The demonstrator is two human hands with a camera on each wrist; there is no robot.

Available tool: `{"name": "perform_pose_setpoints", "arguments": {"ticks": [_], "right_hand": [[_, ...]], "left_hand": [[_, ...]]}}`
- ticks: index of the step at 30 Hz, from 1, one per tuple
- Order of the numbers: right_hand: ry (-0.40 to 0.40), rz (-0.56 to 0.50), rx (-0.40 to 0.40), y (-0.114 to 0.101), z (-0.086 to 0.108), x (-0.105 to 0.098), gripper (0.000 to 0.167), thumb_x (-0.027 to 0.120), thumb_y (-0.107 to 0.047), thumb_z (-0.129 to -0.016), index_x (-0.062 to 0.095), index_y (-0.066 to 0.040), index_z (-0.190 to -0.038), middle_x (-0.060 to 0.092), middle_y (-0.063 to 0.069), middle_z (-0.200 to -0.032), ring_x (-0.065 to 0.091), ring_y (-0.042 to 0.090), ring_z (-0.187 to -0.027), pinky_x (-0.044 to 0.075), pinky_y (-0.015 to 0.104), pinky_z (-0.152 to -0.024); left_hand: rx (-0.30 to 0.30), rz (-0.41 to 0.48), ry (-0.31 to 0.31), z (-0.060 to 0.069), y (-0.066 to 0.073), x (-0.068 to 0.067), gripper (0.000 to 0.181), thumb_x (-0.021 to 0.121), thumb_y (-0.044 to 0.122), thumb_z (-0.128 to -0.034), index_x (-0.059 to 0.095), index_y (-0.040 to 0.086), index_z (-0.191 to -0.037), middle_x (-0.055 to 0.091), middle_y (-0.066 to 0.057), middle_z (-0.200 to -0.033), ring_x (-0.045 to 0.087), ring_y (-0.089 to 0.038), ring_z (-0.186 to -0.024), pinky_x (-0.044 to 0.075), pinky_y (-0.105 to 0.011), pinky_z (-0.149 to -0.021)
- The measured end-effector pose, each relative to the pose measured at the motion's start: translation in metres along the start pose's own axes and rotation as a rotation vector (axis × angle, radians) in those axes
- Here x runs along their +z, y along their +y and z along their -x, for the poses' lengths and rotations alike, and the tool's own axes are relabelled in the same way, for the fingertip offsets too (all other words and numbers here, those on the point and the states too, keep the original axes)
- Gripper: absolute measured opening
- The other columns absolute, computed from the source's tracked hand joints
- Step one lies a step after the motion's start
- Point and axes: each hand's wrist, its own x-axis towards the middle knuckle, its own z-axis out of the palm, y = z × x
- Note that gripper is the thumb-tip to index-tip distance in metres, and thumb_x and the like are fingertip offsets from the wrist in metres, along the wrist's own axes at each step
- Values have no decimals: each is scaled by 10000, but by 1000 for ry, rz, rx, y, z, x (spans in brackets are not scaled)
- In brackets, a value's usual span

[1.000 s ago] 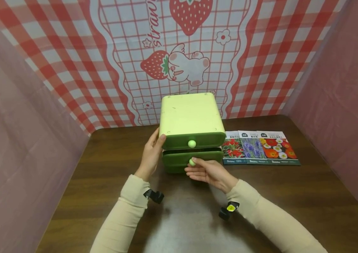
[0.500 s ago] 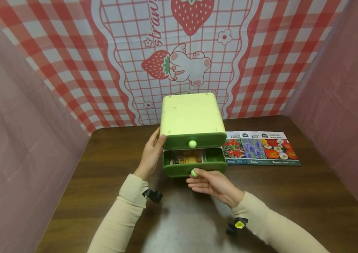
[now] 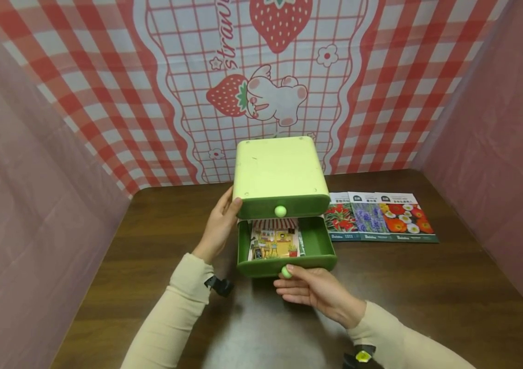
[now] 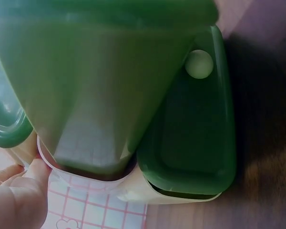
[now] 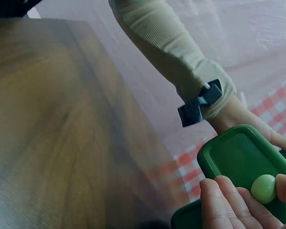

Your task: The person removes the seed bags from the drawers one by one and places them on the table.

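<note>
A small pale-yellow drawer cabinet (image 3: pixel 280 166) with green drawers stands on the table. My left hand (image 3: pixel 220 223) rests against its left side, with the thumb at the front corner. My right hand (image 3: pixel 320 293) pinches the round light-green knob (image 3: pixel 286 271) of a pulled-out drawer (image 3: pixel 261 267) between thumb and forefinger, its other fingers extended. Inside that drawer lie illustrated paper items (image 3: pixel 276 244), on the left. The top drawer (image 3: pixel 257 207) is closed. In the left wrist view, a lower drawer (image 4: pixel 190 133) with its own knob shows beneath the pulled-out one.
Several overlapping flower-picture packets (image 3: pixel 406 220) lie right of the cabinet on the brown wooden table (image 3: pixel 151 266). Behind hangs a red-and-white checked cloth (image 3: pixel 104 92) with strawberries. Pink cloth (image 3: pixel 497 128) hangs on both sides.
My right hand has drawn the drawer under the top one outward, towards me, by its knob, exposing the paper items inside. My left hand has stayed at the cabinet's side.
</note>
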Motion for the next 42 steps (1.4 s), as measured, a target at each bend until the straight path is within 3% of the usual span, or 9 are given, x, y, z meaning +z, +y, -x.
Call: {"name": "perform_pose_setpoints", "arguments": {"ticks": [8,18,30,42], "right_hand": [[-6,-13,15,10,11,1,419,608,-336,-968,625,27,-1176,702,205,-1146,704,255,-1029,559,385,-941],[-26,-36,27,20,22,2,383,612,-316,-965,632,16,-1154,712,193,-1127,708,252,-1020,560,379,-939],[-31,-34,47,34,21,-1,376,609,-292,-963,602,19,-1175,702,204,-1141,705,256,-1025,556,394,-947],[-45,-29,59,36,21,-2,397,595,-303,-971,595,25,-1194,703,208,-1136,711,250,-1006,558,396,-943]], "left_hand": [[1,3,7,1,1,0,640,525,425,-999,275,223,-1553,386,-124,-1550,473,-333,-1342,410,-495,-1113],[4,10,10,1,0,0,659,534,452,-986,284,220,-1550,419,-143,-1524,492,-343,-1320,406,-488,-1119],[7,22,15,1,0,1,617,524,400,-1005,295,211,-1546,421,-139,-1523,504,-344,-1305,412,-487,-1113],[21,21,1,1,0,1,698,549,506,-961,290,228,-1547,409,-123,-1530,496,-332,-1315,392,-483,-1132]]}}
